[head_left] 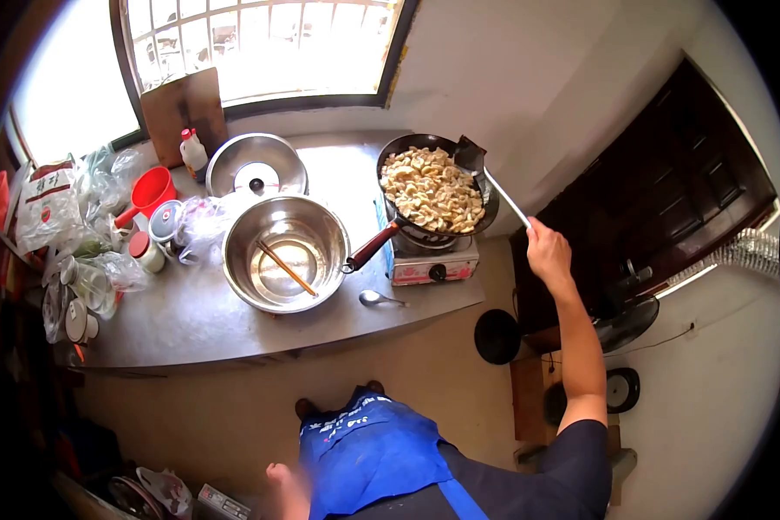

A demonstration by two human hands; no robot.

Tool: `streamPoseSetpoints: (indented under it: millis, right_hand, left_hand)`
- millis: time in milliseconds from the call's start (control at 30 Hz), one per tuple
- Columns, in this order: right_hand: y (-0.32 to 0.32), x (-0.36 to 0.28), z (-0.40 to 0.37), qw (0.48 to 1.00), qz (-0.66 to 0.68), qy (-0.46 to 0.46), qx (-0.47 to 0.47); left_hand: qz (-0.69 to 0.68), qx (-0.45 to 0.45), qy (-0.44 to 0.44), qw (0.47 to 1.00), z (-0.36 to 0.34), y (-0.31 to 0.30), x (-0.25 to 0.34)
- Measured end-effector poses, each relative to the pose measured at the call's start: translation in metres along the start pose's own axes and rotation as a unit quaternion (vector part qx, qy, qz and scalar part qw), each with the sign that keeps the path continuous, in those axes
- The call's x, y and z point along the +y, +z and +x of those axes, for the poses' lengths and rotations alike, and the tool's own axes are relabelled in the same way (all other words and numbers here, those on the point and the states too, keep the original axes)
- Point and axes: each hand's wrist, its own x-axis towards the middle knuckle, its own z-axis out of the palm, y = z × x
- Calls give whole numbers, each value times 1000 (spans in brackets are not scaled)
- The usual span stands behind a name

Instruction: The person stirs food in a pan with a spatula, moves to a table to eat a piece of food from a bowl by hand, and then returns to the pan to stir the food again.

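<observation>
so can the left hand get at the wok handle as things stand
Probably yes: the left hand hangs low by the apron, and the wok handle juts toward the counter edge with nothing across it; the steel bowl sits just beside.

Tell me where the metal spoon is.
Head view, centre: the metal spoon lies on the counter, right of the steel bowl, in front of the stove.

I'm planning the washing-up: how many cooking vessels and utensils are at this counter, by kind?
Round shiny steel basins: 2
Black wok with red handle: 1
Long metal spatula, in right hand: 1
Small metal spoon: 1
Wooden chopsticks, pair: 1
Total: 6
</observation>
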Motion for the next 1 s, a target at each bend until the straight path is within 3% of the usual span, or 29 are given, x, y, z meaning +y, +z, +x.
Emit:
streamPoseSetpoints:
  millis: [100, 233, 333, 433, 500, 600, 733, 800, 867, 1000]
  right_hand:
    - [13, 23, 35, 999, -39, -12, -32]
    - [36, 53, 73, 996, -65, -29, -44]
    - [70, 81, 108, 996, -43, -43, -70]
    - [126, 119, 137, 986, 72, -136, -58]
    - [131, 111, 143, 957, 193, -27, -215]
    - [133, 94, 135, 931, 279, 5, -237]
    - [125, 85, 120, 948, 241, -81, -190]
    - [109, 72, 103, 961, 201, -153, -109]
    - [77, 47, 82, 970, 158, -160, -91]
    - [31, 28, 47, 979, 21, -194, -59]
  left_hand:
    - [-60, 24, 42, 997, -11, 7, -6]
    - [-130, 64, -11, 989, -30, 6, -14]
    - [-147, 78, -35, 985, -48, -1, -22]
    - [-123, 68, -39, 989, -65, -9, -33]
    - [-96, 58, -41, 993, -74, -13, -43]
    - [-30, 30, -34, 999, -84, -25, -53]
    - [88, -33, -6, 996, -98, -44, -52]
    - [140, -63, 15, 988, -101, -58, -45]
    - [166, -82, 27, 982, -101, -68, -34]
    - [25, -87, 3, 996, -78, -69, -8]
